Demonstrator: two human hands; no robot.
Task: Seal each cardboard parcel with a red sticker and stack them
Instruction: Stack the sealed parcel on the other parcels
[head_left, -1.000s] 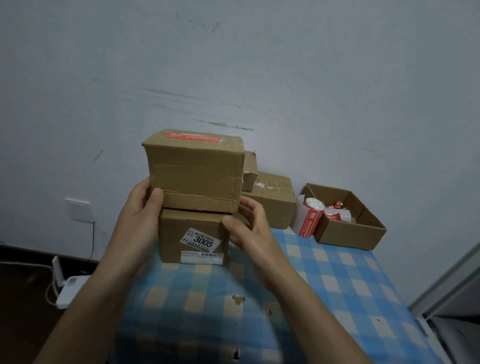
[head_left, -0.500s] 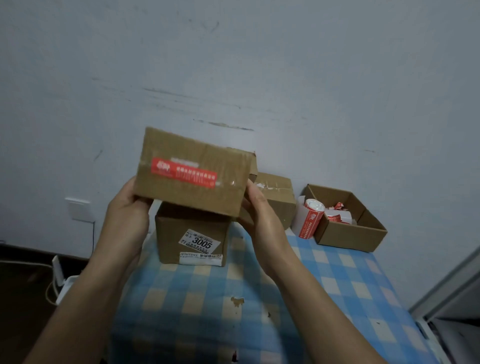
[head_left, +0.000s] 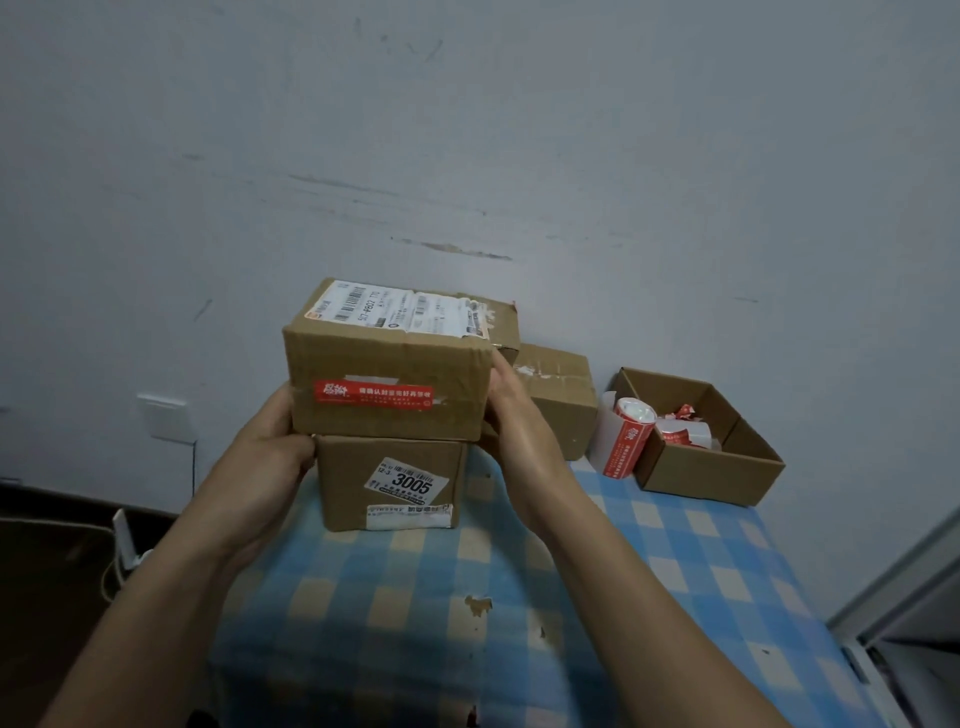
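At the centre of the frame, the upper brown cardboard parcel (head_left: 389, 374), its long red sticker (head_left: 373, 396) facing the camera, sat on the lower brown cardboard parcel (head_left: 389, 486) marked 3005, on the blue checked tablecloth (head_left: 675, 571). The left hand (head_left: 270, 447) and right hand (head_left: 511, 410) clasped its two sides, thumbs at the front edges. This looked like the stacking step. Next, probably square the edges, let go, then reach for the plain brown parcel (head_left: 558, 384) behind, at right of centre.

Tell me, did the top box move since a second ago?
Yes. The top box tipped forward: its red sticker, once on top, now faces front. Below it, the 3005 box stayed put.
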